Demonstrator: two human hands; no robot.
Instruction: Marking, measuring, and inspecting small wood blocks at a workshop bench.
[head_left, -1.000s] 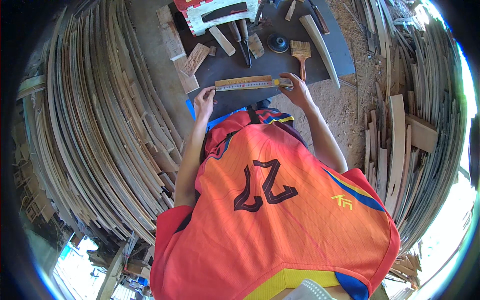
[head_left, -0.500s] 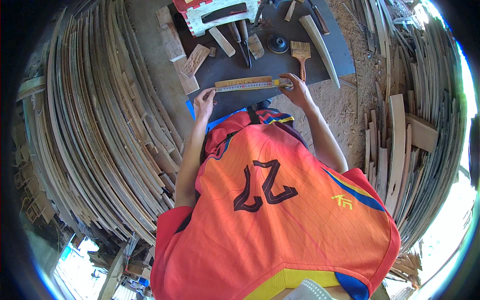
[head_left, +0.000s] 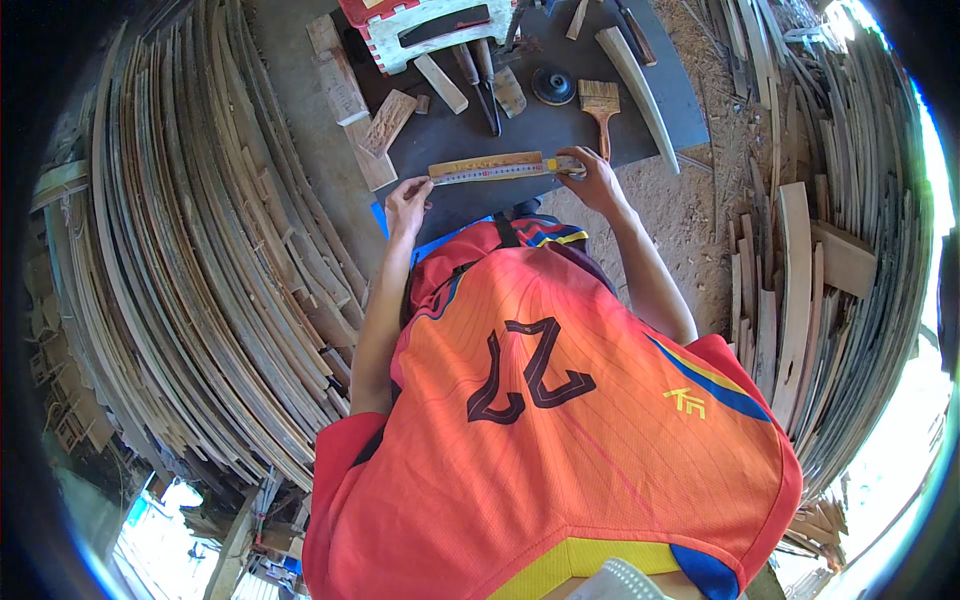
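Observation:
A tape measure [head_left: 488,175] is drawn out along the near edge of a flat piece of wood [head_left: 470,163] on the dark tabletop [head_left: 460,205]. With its fingers pinched together, my left hand [head_left: 407,207] grips the tape's free end at the wood's left end. My right hand [head_left: 595,182] is closed round the yellowish tape case at the right end, fingers on its far side. Just beyond the right hand lies a paintbrush [head_left: 600,108] with a wooden handle.
Farther back are a round black disc [head_left: 553,86], two dark-handled tools [head_left: 485,85], small wood blocks [head_left: 391,122], a curved pale wood strip [head_left: 640,85] and a white-and-red plastic stool [head_left: 430,35]. Long boards are stacked at left [head_left: 190,230] and right [head_left: 795,290].
Both hands keep their hold on the tape measure, almost still. The view has shifted very slightly.

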